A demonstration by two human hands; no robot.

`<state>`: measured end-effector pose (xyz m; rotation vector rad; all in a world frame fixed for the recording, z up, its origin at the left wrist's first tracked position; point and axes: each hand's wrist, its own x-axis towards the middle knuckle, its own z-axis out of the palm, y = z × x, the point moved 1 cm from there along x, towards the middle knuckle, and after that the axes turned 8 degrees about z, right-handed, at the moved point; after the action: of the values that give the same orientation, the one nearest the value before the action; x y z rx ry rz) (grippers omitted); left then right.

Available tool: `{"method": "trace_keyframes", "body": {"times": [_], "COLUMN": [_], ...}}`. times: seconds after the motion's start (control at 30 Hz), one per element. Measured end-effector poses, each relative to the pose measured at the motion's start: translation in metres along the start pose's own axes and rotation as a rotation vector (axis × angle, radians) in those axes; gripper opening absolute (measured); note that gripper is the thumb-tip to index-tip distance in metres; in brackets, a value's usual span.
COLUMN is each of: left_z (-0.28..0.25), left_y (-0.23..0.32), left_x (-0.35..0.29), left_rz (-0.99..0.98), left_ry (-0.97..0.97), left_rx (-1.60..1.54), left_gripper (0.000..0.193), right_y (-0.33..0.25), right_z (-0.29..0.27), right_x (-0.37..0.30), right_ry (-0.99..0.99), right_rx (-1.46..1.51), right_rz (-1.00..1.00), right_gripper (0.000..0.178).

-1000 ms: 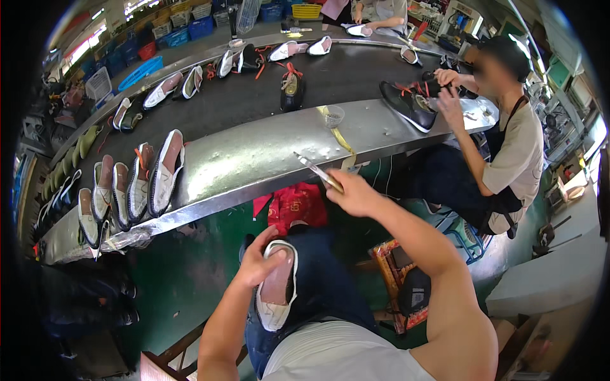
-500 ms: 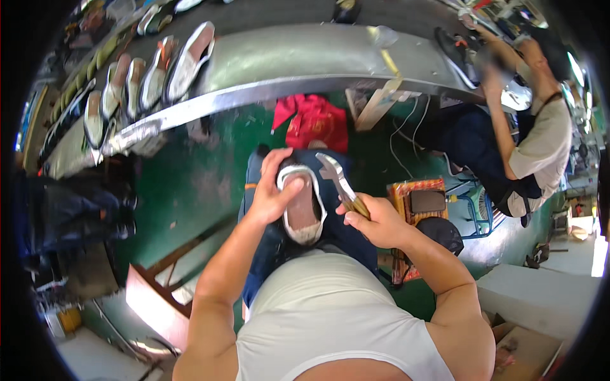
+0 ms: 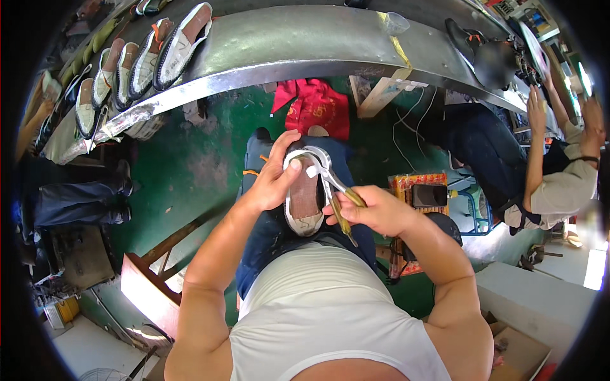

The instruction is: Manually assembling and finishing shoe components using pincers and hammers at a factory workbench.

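A shoe (image 3: 305,202) with a white edge and a brown insole lies sole-up over my lap. My left hand (image 3: 273,183) grips its left side near the far end, the thumb over the edge. In my right hand (image 3: 373,213) is a pair of lasting pliers (image 3: 328,174) with a silvery curved head and brass-coloured handles. The handles are spread apart. The head of the pliers lies over the shoe's far right edge; whether the jaws pinch the material I cannot tell.
A metal-topped bench (image 3: 292,44) runs across ahead, with several similar shoes (image 3: 181,47) at its left and a clear cup (image 3: 395,24) farther right. Red cloth (image 3: 314,108) lies beneath it. A phone (image 3: 429,195) rests on a patterned stand at right. Another person (image 3: 562,184) sits farther right.
My right hand has brought the pliers left and down onto the shoe's far edge, and their handles have spread. The person on the right has moved their arms outward.
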<state>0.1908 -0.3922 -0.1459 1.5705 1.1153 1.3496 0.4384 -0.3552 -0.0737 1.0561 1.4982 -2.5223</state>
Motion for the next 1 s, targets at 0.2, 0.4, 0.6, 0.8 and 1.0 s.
{"method": "trace_keyframes", "body": {"times": [0.2,0.4,0.6,0.8,1.0], "left_z": [-0.003,-0.005,-0.013,-0.028,-0.055], "left_y": [-0.029,-0.042,-0.075,-0.088,-0.081], "left_x": [0.014,0.029,0.033,0.051,0.066], "left_rz": [-0.142,-0.23,-0.347,-0.426,-0.491], "left_ry": [-0.006,-0.044,0.001,-0.036,-0.357], "left_rx": [-0.023,-0.014,-0.253,-0.326,-0.347], "left_gripper": [0.056,0.053,0.042,0.042,0.064], "right_y": [-0.042,-0.048,0.005,0.058,0.066], "right_z": [-0.023,-0.044,-0.062,-0.05,-0.04], "right_x": [0.019,0.031,0.084,0.121,0.12], "right_ry": [-0.081,-0.025,0.233,0.57,0.691], "right_rx": [0.12,0.109,-0.561,-0.619,-0.605], "right_rz": [0.342,0.433,0.185,-0.242,-0.318], "right_gripper": [0.027,0.024,0.022,0.023,0.023]}}
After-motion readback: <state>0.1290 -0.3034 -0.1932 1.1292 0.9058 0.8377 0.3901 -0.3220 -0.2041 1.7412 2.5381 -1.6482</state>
